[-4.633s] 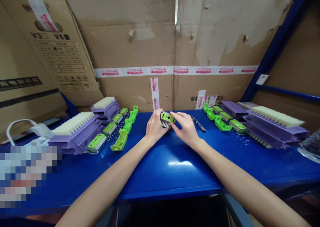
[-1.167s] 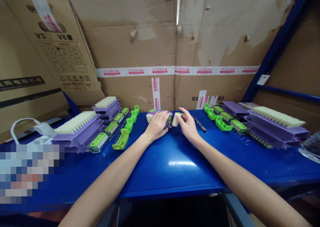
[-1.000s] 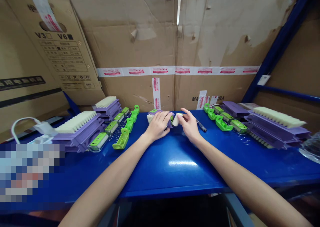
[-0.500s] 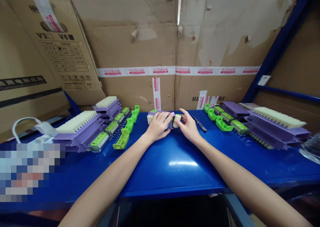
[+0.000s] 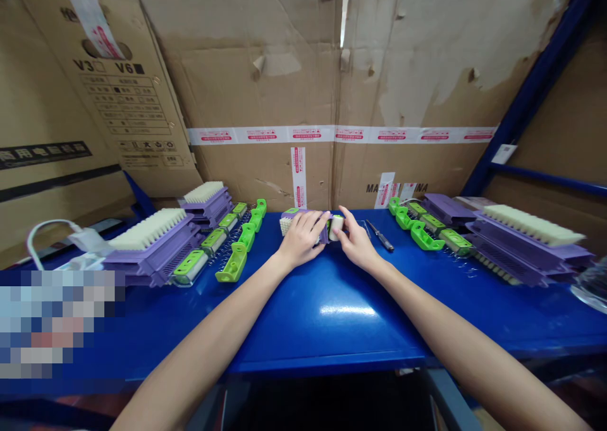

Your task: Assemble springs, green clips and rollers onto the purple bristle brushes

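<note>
A purple brush part with cream bristles lies near the back edge of the table. My left hand is closed over its top and near side, covering much of it. At its right end, my right hand grips a small white and green block between thumb and fingers. The block is against or very close to the brush part's end; I cannot tell whether they are joined. Right of that hand lies a dark screwdriver.
Purple brush parts are stacked on the left, more purple parts on the right. Green clips and green-topped blocks stand in rows beside them. Cardboard backs the blue table. A white cable lies far left.
The white and green block has turned slightly in my right hand's fingers. My left hand keeps its place on the brush part. The view has shifted a little.
</note>
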Demonstrator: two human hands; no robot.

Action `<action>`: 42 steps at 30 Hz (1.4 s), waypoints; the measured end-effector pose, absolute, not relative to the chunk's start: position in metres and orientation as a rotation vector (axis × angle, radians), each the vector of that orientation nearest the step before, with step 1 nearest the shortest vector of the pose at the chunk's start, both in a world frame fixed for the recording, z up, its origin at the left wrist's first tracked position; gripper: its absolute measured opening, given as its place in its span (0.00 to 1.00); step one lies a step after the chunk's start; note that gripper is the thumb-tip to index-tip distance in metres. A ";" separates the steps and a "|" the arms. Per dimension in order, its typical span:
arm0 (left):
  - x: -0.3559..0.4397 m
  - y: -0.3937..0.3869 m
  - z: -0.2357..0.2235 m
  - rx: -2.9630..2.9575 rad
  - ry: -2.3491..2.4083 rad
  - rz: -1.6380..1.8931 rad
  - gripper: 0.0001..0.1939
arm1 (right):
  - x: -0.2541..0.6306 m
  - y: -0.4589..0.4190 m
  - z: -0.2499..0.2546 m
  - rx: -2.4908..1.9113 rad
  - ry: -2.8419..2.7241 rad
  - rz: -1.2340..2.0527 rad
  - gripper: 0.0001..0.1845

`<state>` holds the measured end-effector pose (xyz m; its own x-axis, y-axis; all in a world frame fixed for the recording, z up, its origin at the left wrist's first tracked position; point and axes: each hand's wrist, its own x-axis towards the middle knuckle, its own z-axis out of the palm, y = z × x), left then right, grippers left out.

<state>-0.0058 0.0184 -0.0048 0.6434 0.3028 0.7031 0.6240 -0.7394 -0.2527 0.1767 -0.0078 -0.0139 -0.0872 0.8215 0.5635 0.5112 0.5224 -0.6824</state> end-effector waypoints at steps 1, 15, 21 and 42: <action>-0.006 0.019 -0.005 -2.379 -0.726 -0.899 0.33 | 0.177 -0.008 -0.014 -1.127 -1.760 0.350 0.34; -0.007 0.020 -0.004 -2.393 -0.740 -0.961 0.32 | 0.171 -0.011 -0.016 -1.011 -1.624 0.466 0.35; -0.008 0.021 -0.007 -2.366 -0.746 -0.949 0.31 | 0.168 -0.011 -0.014 -0.997 -1.455 0.540 0.35; -0.004 0.018 -0.007 -2.292 -0.712 -0.950 0.29 | 0.174 -0.017 0.003 -1.178 -1.848 0.250 0.34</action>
<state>-0.0042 0.0182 -0.0070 0.6091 0.2570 0.7503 0.6482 -0.7064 -0.2843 0.1736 -0.0169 0.0030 -0.1386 0.8042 0.5779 0.6214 0.5250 -0.5816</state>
